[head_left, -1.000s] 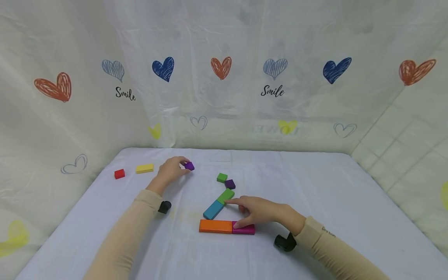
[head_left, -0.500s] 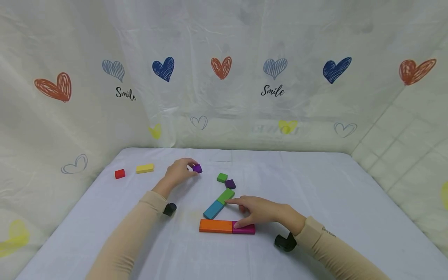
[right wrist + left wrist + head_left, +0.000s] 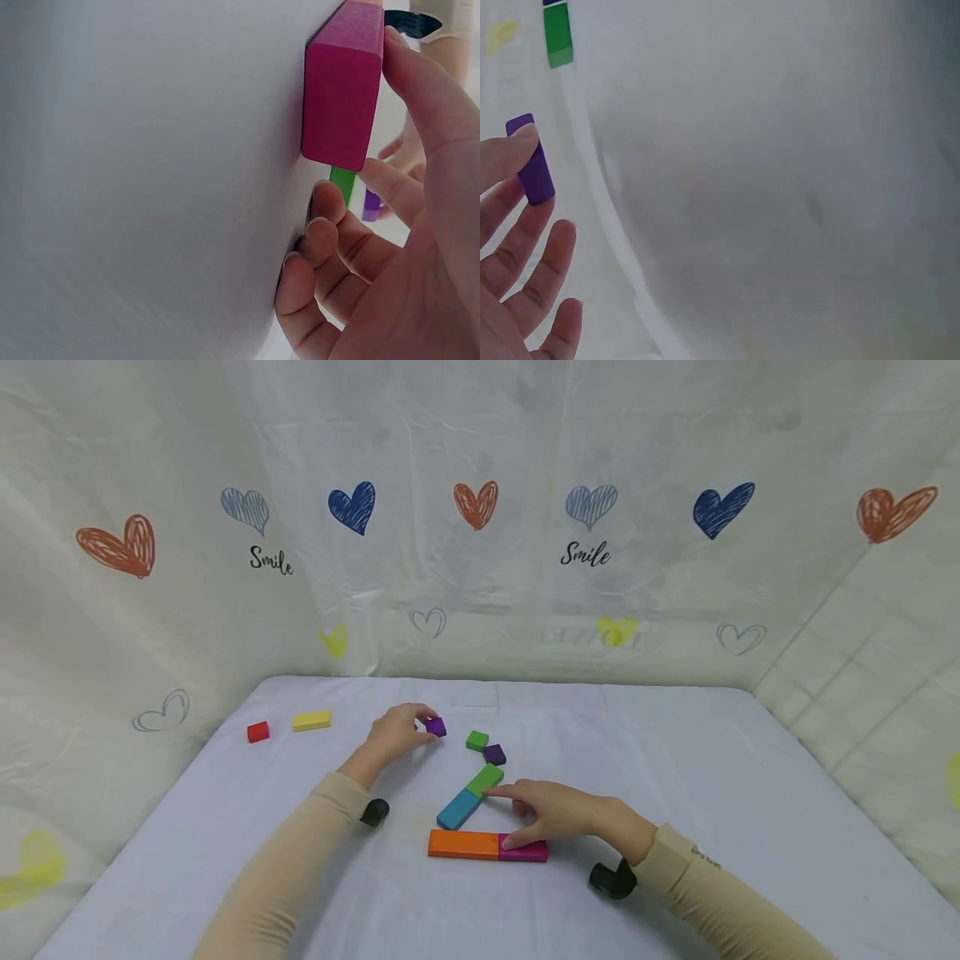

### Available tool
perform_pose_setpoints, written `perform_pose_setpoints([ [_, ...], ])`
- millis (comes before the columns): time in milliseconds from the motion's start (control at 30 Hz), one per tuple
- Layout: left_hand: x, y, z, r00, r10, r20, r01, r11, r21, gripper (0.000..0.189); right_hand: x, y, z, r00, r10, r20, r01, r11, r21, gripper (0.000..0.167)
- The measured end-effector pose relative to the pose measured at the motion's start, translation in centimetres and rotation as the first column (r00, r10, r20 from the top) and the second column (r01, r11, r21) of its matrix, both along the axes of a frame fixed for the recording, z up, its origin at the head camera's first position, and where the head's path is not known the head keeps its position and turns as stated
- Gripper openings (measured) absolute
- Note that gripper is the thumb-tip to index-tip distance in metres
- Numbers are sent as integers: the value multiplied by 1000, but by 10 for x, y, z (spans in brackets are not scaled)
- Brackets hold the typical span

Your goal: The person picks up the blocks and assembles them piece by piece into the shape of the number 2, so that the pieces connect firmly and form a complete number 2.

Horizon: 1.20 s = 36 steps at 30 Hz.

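A heart-printed sheet (image 3: 517, 452) hangs behind a white-clothed table (image 3: 675, 743). Near the middle, the right hand (image 3: 555, 808) holds nothing in a grip: its thumb rests on the magenta block (image 3: 532, 853) and its straight index finger touches the long green block (image 3: 485, 779). The left hand (image 3: 395, 732), farther away, pinches the purple block (image 3: 436, 727) narrowly between thumb and fingers, left of the small green block (image 3: 477, 741) and the dark purple block (image 3: 494, 754) (whether it clears the cloth is hard to tell). The orange block (image 3: 462, 844) lies end to end with the magenta one, the blue block (image 3: 458, 809) with the long green. Far left are the yellow block (image 3: 312, 721) and smaller red block (image 3: 258, 732). Good handling probably means a light, level pinch, with the right hand pressing gently so nothing slides.
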<state>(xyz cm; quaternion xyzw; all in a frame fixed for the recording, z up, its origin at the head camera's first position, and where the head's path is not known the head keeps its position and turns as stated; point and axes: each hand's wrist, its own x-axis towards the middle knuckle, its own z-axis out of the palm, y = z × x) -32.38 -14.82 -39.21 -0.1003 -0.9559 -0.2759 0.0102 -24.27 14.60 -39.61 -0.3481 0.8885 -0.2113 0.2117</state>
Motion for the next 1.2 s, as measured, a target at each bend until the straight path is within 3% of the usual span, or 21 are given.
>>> perform_pose_setpoints([
  [500,-4,14,-2,1000,-10,-4,10,1000,-6,34,0,0,3,1000,6,12,-6,1000,-11,73],
  [1200,-2,28,2,997,-6,77,8,1000,-25,33,-1,1,1,1000,20,12,-20,999,-27,73],
])
